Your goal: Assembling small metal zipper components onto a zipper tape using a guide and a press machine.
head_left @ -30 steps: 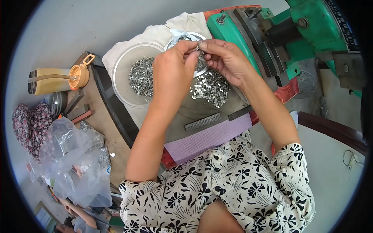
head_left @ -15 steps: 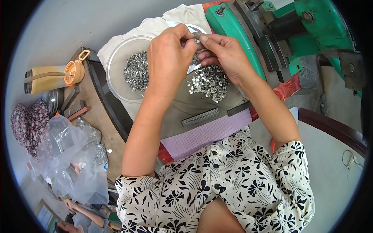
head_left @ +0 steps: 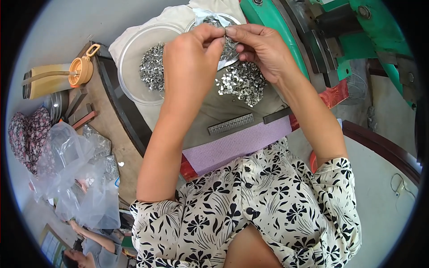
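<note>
My left hand (head_left: 190, 51) and my right hand (head_left: 263, 44) meet fingertip to fingertip above the far part of the worktop. Each is closed in a pinch between thumb and forefinger. Whatever sits between the tips is too small to make out. Below my right hand lies a loose heap of small shiny metal pieces (head_left: 246, 85) on the grey cloth. A clear round tray (head_left: 127, 73) beside my left hand carries a pile of similar metal bits (head_left: 152, 67), partly covered by that hand. Behind my fingers stands a second round dish (head_left: 237, 20) with more metal pieces, partly hidden.
A toothed metal strip (head_left: 230, 124) and a dark bar (head_left: 276, 115) lie nearer me, beside a lilac cloth (head_left: 237, 145). A green machine (head_left: 277, 31) stands right. To the left are a yellow-lidded jug (head_left: 82, 71) and plastic bags (head_left: 76, 165). Another person (head_left: 96, 250) sits lower left.
The whole view has shifted, so the worktop sits slightly higher in the picture. My hands stay pinched together at the fingertips, with small finger movements.
</note>
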`<state>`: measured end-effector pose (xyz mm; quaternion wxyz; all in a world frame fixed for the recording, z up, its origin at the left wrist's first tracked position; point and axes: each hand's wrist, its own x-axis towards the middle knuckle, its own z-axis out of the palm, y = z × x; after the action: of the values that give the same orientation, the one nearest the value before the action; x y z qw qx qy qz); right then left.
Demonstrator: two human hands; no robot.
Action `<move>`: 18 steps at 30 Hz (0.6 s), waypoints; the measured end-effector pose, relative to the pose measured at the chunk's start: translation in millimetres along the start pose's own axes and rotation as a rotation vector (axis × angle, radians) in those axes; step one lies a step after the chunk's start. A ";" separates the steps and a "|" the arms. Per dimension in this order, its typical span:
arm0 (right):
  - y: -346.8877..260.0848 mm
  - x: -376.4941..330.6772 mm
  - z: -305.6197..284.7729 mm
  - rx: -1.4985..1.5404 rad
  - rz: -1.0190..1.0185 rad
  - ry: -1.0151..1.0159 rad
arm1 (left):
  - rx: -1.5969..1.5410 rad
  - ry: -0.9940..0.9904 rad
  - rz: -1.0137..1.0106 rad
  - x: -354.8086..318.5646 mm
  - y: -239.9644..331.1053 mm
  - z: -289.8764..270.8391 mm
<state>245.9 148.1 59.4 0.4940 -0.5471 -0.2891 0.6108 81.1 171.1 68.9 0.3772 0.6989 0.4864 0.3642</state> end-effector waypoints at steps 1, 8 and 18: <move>0.3 -0.2 0.3 -0.072 -0.031 0.014 | -0.001 0.001 0.000 -5.4 2.0 -1.7; 11.0 -16.7 -7.6 -0.556 -0.353 -0.006 | 0.125 -0.077 0.179 -73.3 1.6 -28.2; 64.3 -82.9 -0.2 -0.892 -0.601 -0.213 | 0.321 -0.337 0.106 -149.4 -30.1 -25.8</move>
<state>220.4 49.6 33.7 0.3347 -0.5318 -0.7122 0.3130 7.1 40.2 32.8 0.3173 0.8254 0.4310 0.1797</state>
